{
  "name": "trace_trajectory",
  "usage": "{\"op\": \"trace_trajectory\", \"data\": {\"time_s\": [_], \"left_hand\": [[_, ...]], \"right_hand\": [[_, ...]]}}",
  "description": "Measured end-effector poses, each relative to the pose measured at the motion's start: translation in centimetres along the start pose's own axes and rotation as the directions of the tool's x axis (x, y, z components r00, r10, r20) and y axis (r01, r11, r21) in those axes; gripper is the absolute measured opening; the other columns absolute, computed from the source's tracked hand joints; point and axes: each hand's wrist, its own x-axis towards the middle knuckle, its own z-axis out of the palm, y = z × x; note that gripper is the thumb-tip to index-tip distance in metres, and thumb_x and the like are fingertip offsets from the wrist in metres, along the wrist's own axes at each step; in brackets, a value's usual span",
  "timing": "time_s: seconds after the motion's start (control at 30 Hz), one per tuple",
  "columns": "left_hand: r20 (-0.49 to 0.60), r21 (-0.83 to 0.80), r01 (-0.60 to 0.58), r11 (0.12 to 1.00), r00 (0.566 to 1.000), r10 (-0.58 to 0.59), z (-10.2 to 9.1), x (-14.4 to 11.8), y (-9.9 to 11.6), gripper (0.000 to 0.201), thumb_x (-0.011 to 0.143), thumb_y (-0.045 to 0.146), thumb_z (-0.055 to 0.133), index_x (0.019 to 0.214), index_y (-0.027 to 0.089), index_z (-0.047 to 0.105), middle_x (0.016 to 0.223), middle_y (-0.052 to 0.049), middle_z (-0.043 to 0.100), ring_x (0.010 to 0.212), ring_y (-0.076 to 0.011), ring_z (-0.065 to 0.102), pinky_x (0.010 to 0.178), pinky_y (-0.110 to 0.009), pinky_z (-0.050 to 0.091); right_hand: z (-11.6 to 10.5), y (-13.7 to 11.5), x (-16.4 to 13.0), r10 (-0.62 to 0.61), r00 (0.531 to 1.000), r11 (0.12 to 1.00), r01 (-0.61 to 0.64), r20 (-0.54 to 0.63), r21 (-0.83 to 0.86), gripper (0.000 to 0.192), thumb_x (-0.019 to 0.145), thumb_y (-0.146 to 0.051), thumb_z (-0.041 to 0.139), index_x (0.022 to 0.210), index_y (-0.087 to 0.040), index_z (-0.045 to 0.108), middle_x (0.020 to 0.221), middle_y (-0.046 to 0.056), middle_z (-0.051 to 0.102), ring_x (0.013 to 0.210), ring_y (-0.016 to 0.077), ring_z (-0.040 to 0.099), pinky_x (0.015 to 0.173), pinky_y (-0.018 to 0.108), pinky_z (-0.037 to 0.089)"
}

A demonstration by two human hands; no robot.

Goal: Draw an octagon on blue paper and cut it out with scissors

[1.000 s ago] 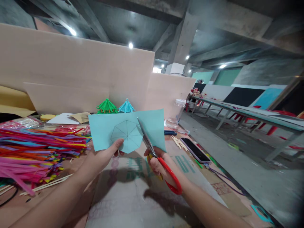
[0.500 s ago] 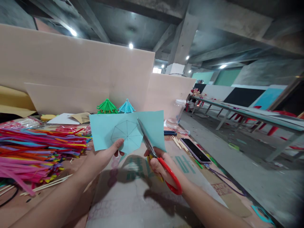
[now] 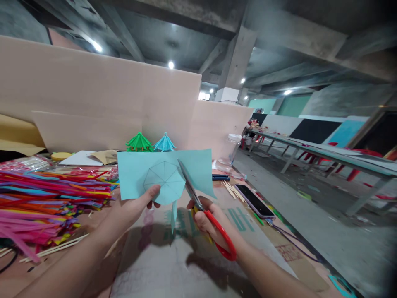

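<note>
A light blue sheet of paper (image 3: 133,176) is held up over the table, with an octagon and its spokes drawn on it in dark lines. My left hand (image 3: 150,198) pinches its lower edge, thumb in front and fingers behind. In my right hand (image 3: 209,217) is a pair of scissors (image 3: 221,236) with red and yellow handles. The blades lie against the paper along the octagon's right side, where it has been cut. A narrow paper strip (image 3: 174,217) dangles below the octagon.
Bundles of coloured pipe cleaners (image 3: 46,207) lie at left. A green umbrella-shaped model (image 3: 139,142) and a blue one (image 3: 165,142) stand behind the paper. At right are a phone (image 3: 254,200), thin wooden sticks (image 3: 229,189) and a clear jar (image 3: 231,151). Pale boards (image 3: 102,95) rise behind.
The narrow strip now hangs below the octagon, where it was not visible before. The hands, paper and scissors keep nearly the same arrangement; the view has shifted slightly.
</note>
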Motion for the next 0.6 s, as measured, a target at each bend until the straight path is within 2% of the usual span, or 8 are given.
{"op": "trace_trajectory", "data": {"time_s": [0.23, 0.5, 0.6], "left_hand": [[-0.029, 0.0, 0.014, 1.0, 0.999, -0.014, 0.1, -0.1, 0.0, 0.032, 0.097, 0.047, 0.061, 0.09, 0.015, 0.065, 0.079, 0.001, 0.064, 0.066, -0.013, 0.062, 0.065, -0.03, 0.055], [0.019, -0.012, 0.008, 1.0, 1.0, -0.007, -0.2, -0.3, 0.9, 0.037, 0.097, 0.049, 0.059, 0.081, 0.015, 0.063, 0.07, 0.004, 0.061, 0.062, -0.0127, 0.061, 0.065, -0.03, 0.054], [-0.006, -0.007, 0.024, 1.0, 1.0, -0.024, -0.2, -0.5, 1.2, 0.036, 0.097, 0.049, 0.06, 0.082, 0.015, 0.064, 0.072, 0.003, 0.062, 0.064, -0.0132, 0.062, 0.066, -0.031, 0.055]], "right_hand": [[-0.2, -0.2, 0.1, -0.004, 1.0, 0.999, 0.003, -0.006, -0.051, 0.069, 0.078, -0.08, 0.061, 0.105, -0.017, 0.056, 0.061, -0.008, 0.036, 0.053, 0.0087, 0.032, 0.048, 0.022, 0.023], [0.0, -0.5, 0.0, 0.0, 1.0, 0.998, -0.001, -0.021, -0.068, 0.065, 0.081, -0.078, 0.059, 0.104, -0.018, 0.057, 0.058, -0.008, 0.034, 0.05, 0.0085, 0.03, 0.046, 0.022, 0.021], [0.0, -0.6, -0.1, 0.004, 1.0, 0.998, -0.005, -0.014, -0.062, 0.065, 0.081, -0.078, 0.058, 0.103, -0.018, 0.056, 0.057, -0.009, 0.034, 0.048, 0.0079, 0.029, 0.045, 0.022, 0.021]]}}
